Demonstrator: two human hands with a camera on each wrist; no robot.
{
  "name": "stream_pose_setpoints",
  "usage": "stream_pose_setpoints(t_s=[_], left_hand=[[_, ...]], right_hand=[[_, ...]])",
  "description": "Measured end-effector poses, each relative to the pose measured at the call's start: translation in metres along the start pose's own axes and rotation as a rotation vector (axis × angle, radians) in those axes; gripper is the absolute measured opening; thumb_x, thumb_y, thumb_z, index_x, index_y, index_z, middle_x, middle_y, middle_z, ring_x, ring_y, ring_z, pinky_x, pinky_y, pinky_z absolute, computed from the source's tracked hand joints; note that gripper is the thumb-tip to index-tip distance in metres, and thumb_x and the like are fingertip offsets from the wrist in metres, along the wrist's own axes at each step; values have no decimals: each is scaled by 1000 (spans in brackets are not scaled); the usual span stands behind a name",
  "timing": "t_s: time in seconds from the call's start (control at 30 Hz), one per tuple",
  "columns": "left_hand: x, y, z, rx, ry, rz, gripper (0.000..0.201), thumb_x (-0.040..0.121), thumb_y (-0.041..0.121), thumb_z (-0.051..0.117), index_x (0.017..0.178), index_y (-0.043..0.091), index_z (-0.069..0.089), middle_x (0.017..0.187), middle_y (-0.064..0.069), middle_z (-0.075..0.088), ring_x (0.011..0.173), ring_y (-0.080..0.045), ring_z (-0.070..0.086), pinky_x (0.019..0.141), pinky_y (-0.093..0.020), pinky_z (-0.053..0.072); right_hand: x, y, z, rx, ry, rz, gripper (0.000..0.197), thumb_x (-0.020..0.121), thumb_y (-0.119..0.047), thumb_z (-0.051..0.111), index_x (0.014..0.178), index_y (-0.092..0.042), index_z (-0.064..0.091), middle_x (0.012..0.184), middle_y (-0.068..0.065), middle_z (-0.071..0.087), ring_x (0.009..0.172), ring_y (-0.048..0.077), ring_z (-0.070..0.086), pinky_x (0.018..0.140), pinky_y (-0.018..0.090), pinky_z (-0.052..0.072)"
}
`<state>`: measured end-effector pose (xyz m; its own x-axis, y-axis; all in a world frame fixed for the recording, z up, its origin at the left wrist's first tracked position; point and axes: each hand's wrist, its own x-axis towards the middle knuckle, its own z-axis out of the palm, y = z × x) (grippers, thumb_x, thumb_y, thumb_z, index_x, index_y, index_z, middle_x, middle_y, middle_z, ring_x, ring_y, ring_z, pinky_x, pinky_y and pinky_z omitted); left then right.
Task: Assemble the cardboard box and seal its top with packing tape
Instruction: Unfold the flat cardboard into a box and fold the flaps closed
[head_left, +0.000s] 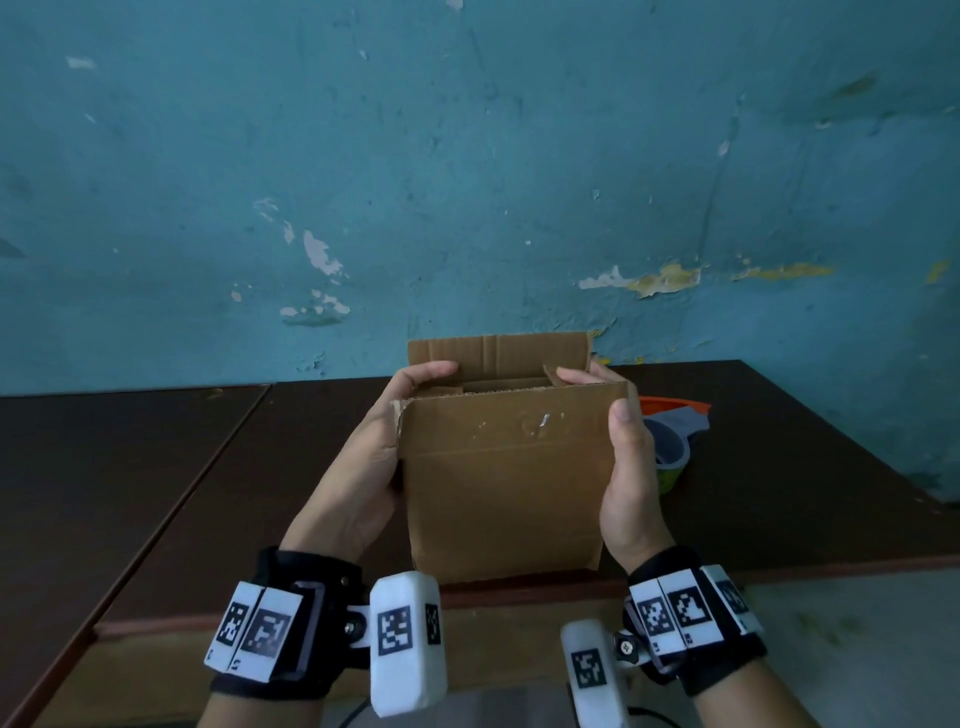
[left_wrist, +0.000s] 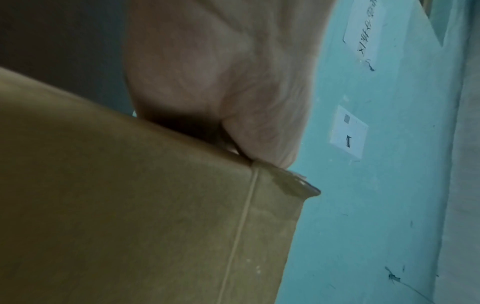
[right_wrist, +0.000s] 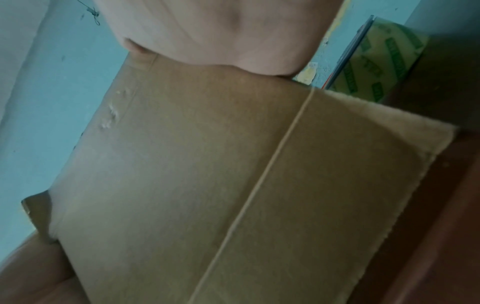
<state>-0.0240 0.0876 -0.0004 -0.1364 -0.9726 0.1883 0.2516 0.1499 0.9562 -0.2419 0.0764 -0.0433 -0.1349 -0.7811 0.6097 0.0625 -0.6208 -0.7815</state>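
Observation:
A brown cardboard box (head_left: 504, 483) is held upright over the near edge of the dark table (head_left: 208, 467), its top open and the far flap standing up. My left hand (head_left: 379, 447) grips its left side, fingers curled over the top edge onto a side flap. My right hand (head_left: 623, 457) grips the right side, thumb on the front face, fingers over the top. The wrist views show the box (left_wrist: 130, 205) (right_wrist: 207, 174) close up against each palm. A tape dispenser (head_left: 670, 441) with a roll of packing tape (right_wrist: 384, 61) lies behind the box on the right.
A peeling teal wall (head_left: 467, 182) rises just behind the table. A second dark table (head_left: 78, 467) adjoins on the left. Pale floor (head_left: 857, 649) shows at the lower right.

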Motion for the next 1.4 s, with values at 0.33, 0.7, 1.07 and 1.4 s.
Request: stream_pose_setpoints(t_s=[0.33,0.7,1.07,1.4], left_hand=[[1,-7,7,-6,77,45,43,87,39,48,118,17,67,95,-5,73,80,-15,67,69,-28,57],[3,-8,7,-55,200,49,44,105,47,43,98,14,71,84,-6,74,74,-17,68,69,-31,56],[4,-7,5,-214,362,247,53,77,57,67,111,18,61,117,-15,70,105,-32,60,93,-48,43],[1,-9,6,-214,356,244,60,80,58,65,123,16,62,132,-23,67,127,-52,55,112,-66,36]], right_hand=[[0,0,1,-95,34,80,69,90,-79,39,138,-31,49,137,8,59,131,30,55,109,64,39],[0,5,0,-135,37,54,56,92,-77,38,132,-40,52,135,12,58,128,33,55,107,65,38],[2,3,0,-142,44,32,51,91,-78,38,126,-45,57,135,16,58,127,34,56,107,65,38],[5,10,-3,-116,31,31,44,93,-75,40,121,-47,59,135,20,57,127,38,56,106,68,38]])
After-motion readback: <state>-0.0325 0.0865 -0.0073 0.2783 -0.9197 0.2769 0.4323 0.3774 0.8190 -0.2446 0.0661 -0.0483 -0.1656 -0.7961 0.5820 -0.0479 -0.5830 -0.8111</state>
